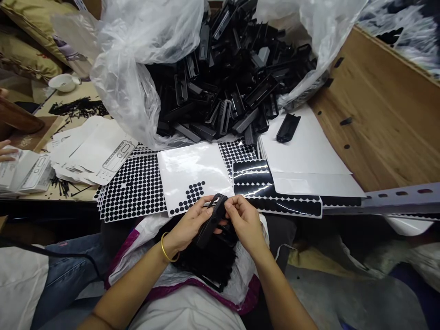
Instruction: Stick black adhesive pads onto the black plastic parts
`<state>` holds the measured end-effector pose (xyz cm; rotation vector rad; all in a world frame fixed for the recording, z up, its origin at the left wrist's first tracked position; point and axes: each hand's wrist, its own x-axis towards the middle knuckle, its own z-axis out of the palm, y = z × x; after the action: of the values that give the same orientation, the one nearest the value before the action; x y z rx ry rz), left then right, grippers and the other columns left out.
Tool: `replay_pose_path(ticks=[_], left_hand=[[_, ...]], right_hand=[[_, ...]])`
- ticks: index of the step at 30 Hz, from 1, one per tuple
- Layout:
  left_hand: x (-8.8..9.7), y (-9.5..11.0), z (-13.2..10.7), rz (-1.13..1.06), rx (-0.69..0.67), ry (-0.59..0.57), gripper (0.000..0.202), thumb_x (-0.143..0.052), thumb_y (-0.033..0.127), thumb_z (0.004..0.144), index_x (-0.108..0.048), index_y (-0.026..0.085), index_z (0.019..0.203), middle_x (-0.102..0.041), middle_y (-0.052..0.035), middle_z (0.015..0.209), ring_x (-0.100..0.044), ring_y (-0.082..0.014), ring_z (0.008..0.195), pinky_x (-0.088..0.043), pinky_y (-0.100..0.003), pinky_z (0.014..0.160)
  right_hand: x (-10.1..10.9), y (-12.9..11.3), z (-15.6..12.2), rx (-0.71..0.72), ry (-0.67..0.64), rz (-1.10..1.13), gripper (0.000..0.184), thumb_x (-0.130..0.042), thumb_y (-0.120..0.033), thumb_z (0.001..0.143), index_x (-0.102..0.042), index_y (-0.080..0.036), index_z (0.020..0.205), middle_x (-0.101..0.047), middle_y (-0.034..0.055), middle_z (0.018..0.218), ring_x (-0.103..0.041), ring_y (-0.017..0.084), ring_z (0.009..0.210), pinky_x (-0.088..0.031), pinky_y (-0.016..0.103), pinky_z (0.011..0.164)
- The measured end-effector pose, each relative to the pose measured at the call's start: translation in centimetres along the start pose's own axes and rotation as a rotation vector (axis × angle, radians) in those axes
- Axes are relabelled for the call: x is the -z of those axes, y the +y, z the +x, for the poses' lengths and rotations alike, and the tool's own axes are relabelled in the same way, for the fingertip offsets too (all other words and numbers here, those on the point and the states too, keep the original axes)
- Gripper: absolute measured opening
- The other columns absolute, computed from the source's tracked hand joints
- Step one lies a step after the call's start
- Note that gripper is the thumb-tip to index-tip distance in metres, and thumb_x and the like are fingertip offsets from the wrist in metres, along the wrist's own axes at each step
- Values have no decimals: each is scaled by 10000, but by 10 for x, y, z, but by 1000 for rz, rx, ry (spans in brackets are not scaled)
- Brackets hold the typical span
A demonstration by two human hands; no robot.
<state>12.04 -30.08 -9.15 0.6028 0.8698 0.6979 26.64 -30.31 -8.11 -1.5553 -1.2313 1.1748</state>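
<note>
My left hand (189,224), a yellow bangle at its wrist, grips a long black plastic part (209,227) with a ribbed, carbon-look face, held tilted above my lap. My right hand (243,221) is closed in a pinch at the upper right edge of this part; whatever its fingertips hold is hidden. Just beyond my hands lies a white sheet (192,165) with a cluster of round black stickers (193,195) left on its lower part. Below them, a white bag with a purple edge (249,293) lies open on my lap, with more black parts (209,266) in it.
A clear plastic bag (134,87) spills a heap of black parts (227,91). Dotted sticker sheets (137,183) lie left, glossy black sticker strips (275,192) right. A wooden board (388,119) bounds the right side. Another person's hand (7,151) is by white cards (92,146).
</note>
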Motion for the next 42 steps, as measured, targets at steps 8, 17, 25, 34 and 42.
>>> replay_pose_path(ticks=[8, 17, 25, 34, 42], left_hand=[[1, -5, 1, 42, -29, 29, 450, -606, 399, 789, -483, 226, 1185, -648, -66, 1028, -653, -210, 868, -548, -351, 725], [-1, -3, 1, 85, -22, 30, 418, -581, 419, 799, -478, 218, 1152, -647, -48, 969, -650, -179, 806, -537, -322, 711], [5, -3, 9, 512, -211, 78, 270, -563, 308, 816, -470, 208, 1049, -626, -6, 856, -618, -148, 788, -470, -259, 718], [9, -1, 7, 720, -250, 158, 199, -538, 268, 805, -496, 216, 992, -602, 12, 795, -578, -168, 791, -432, -271, 711], [12, 1, 7, 495, -195, 19, 189, -514, 288, 828, -465, 215, 996, -578, -8, 881, -584, -161, 830, -473, -280, 729]], right_hand=[[-5, 4, 1, 18, 30, -32, 162, -500, -311, 783, -492, -202, 663, -485, -38, 551, -477, 104, 482, -419, 207, 440], [-6, 9, 2, 76, 57, -119, 170, -484, -306, 811, -488, -207, 672, -510, -29, 563, -487, 116, 503, -387, 227, 481], [-14, 14, -1, 111, 44, -127, 148, -472, -282, 823, -495, -208, 698, -539, -30, 582, -508, 114, 485, -395, 225, 469], [-21, 21, -3, 200, 102, -270, 112, -442, -251, 844, -490, -214, 749, -577, -8, 630, -546, 135, 539, -421, 249, 528], [-20, 34, -5, 435, 183, -560, 217, -411, -316, 898, -515, -185, 1037, -605, 75, 837, -574, 205, 742, -455, 341, 684]])
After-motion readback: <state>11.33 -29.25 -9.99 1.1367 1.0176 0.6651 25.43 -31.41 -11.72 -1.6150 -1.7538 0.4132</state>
